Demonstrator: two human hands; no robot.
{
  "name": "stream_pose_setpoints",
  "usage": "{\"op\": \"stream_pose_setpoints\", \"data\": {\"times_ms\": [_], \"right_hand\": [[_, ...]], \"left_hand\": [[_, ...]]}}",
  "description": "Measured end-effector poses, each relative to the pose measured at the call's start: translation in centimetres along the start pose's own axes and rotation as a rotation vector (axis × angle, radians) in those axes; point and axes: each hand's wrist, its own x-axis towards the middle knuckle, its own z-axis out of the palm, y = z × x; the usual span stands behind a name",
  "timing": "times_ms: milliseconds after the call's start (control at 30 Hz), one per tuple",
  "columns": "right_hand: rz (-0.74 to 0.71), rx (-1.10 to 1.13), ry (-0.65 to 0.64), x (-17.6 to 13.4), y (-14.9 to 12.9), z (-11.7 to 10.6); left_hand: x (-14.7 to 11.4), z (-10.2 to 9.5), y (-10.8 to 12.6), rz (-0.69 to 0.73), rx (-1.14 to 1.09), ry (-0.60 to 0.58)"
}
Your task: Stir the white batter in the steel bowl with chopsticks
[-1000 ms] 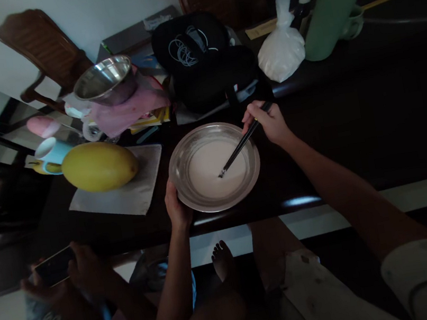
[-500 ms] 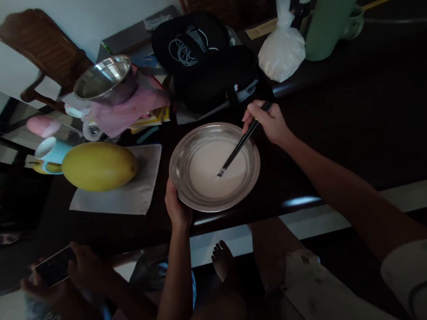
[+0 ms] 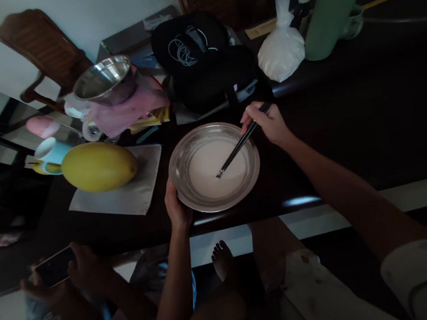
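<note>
Head view: left hand [image 3: 176, 208] grips metal plate [image 3: 181, 159] rim; right hand [image 3: 268, 122] holds chopsticks [image 3: 236, 151] in white batter [image 3: 207, 174].

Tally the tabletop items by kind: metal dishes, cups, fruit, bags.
Metal dishes: 2, plate and bowl
Cups: 2, blue cup and green mug
Fruit: 1, melon
Bags: 2, black bag and white bag
Total: 7

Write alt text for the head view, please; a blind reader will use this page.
A person's right hand holds dark chopsticks with their tips in white liquid in a steel plate, whose near rim the left hand grips. To the left, a yellow melon lies on a cloth on the dark table.
</note>
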Motion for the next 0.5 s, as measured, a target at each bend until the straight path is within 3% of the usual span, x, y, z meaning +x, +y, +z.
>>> {"op": "stream_pose_setpoints", "data": {"times_ms": [133, 333, 500], "right_hand": [[-0.014, -0.011, -0.094, -0.27, -0.32, 0.48], [0.006, -0.02, 0.091, 0.32, 0.07, -0.42], [0.031, -0.01, -0.043, -0.06, -0.03, 0.13]], "left_hand": [[0.02, 0.0, -0.16, -0.013, -0.052, 0.006], [0.1, -0.27, -0.35, -0.005, -0.036, -0.016], [-0.11, -0.07, 0.13, 0.005, 0.027, 0.005]]}}
